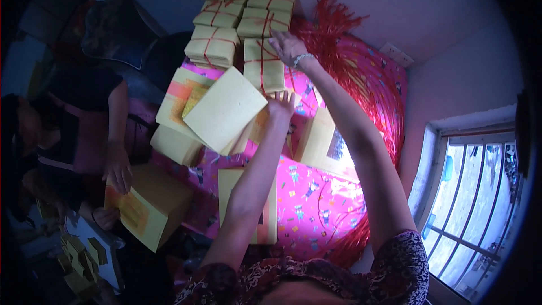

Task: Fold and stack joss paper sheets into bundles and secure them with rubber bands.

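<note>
A bundle of yellow paper [263, 66], tied crosswise with red ribbon, lies at the near end of a group of similar bundles. My left hand [280, 104] is at its near end, fingers extended and a little apart. At its far right corner is my right hand [289, 49], fingers stretched toward the bundles and a bracelet on the wrist. Neither hand is visibly wrapped round anything. Just left of my left hand, a loose pale yellow stack [226, 110] lies askew over a stack with an orange-and-gold print [176, 99].
Red ribbon strands [333, 39] run down the right side of the pink patterned cover [316, 192]. More paper stacks [319, 141] lie on it. At left, another person's hands [118, 172] touch a printed yellow stack [161, 203]. A barred window [471, 192] is at right.
</note>
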`<move>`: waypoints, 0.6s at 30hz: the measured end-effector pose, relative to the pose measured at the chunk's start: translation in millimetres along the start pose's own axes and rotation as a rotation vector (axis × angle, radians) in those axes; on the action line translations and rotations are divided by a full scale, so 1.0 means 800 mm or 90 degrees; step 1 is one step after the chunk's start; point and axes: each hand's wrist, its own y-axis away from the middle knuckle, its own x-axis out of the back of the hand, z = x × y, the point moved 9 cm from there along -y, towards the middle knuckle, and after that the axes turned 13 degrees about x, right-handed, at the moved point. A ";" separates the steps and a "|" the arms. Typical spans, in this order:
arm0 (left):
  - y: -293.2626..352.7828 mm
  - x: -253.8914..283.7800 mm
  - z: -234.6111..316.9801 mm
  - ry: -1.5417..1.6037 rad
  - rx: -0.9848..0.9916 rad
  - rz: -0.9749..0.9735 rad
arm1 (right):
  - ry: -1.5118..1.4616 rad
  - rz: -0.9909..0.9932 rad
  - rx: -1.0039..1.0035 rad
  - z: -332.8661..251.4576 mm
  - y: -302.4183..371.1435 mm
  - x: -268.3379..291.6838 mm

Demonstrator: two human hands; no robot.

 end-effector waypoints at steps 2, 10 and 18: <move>0.005 -0.003 0.008 -0.056 -0.002 -0.044 | -0.020 -0.029 0.006 -0.008 0.017 0.012; 0.184 -0.006 -0.066 -0.486 -0.014 -0.117 | -0.061 0.068 0.121 -0.105 0.190 0.188; 0.400 0.110 0.015 -0.911 -0.333 -0.253 | -0.266 -0.013 -0.045 -0.248 0.438 0.153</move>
